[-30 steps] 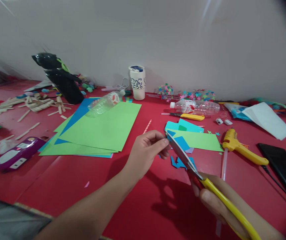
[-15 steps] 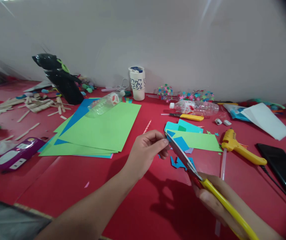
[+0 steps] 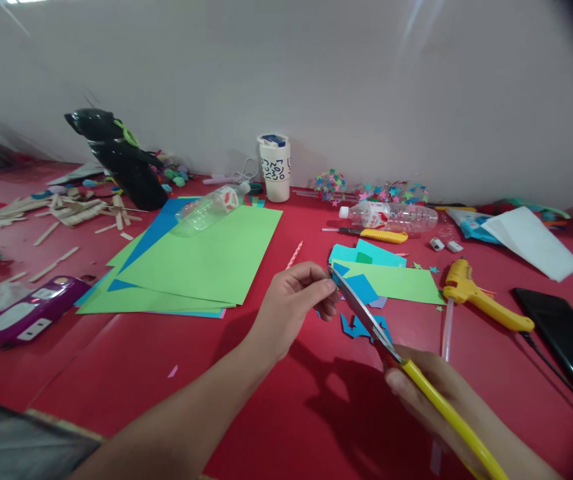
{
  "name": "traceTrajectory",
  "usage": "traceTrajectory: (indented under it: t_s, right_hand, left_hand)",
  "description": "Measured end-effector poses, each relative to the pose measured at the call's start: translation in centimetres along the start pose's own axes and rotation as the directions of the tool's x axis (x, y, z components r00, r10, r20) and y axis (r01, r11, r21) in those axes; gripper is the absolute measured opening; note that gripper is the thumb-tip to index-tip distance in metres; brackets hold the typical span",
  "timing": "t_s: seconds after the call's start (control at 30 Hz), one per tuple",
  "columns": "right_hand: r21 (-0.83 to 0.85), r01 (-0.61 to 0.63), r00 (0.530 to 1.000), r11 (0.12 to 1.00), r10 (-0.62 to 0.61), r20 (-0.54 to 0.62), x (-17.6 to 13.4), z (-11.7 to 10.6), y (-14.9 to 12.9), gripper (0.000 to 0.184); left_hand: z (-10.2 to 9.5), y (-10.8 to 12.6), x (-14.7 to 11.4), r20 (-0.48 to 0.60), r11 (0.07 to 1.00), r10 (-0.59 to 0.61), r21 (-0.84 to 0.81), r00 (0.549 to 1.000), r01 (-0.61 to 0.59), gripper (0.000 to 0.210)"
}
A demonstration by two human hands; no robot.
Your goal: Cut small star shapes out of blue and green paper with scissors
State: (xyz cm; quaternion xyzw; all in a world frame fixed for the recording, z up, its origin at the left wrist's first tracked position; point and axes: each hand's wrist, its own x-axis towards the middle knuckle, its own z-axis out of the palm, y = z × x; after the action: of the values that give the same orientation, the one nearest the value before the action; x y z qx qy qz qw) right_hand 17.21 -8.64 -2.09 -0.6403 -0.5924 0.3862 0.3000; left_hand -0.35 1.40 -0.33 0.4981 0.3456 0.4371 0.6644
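Observation:
My right hand (image 3: pixel 429 390) is wrapped round the yellow handle of a pair of scissors (image 3: pixel 366 317), whose blades point up and to the left. Thumb and fingers of my left hand (image 3: pixel 303 297) are pinched together right at the blade tips. Whatever lies in that pinch is too small and hidden to make out. On the table behind and below the blades lie blue paper pieces (image 3: pixel 365 288), a blue cut-out scrap (image 3: pixel 366 327) and a light green paper strip (image 3: pixel 401 280).
Left are large green sheets (image 3: pixel 206 260) under a plastic bottle (image 3: pixel 211 210), a black flask (image 3: pixel 121 160) and a purple device (image 3: pixel 36 310). A white tumbler (image 3: pixel 275 170), another bottle (image 3: pixel 396 217) and a yellow cutter (image 3: pixel 383 236) stand or lie behind. Right are a glue gun (image 3: pixel 481 300) and phone (image 3: pixel 561 340).
The scissor blades have come closer together, and my right hand has shifted slightly left. My left hand keeps its pinch in nearly the same place.

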Motion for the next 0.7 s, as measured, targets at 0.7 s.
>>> traceTrajectory:
  t_s: [0.7]
  right_hand:
    - [0.242,-0.149,0.987,0.959,0.16,-0.028,1.0,-1.0,0.2,0.047]
  left_hand:
    - [-2.8,-2.1,1.9,0.183,0.41,-0.111,0.904,0.977,-0.122,0.011]
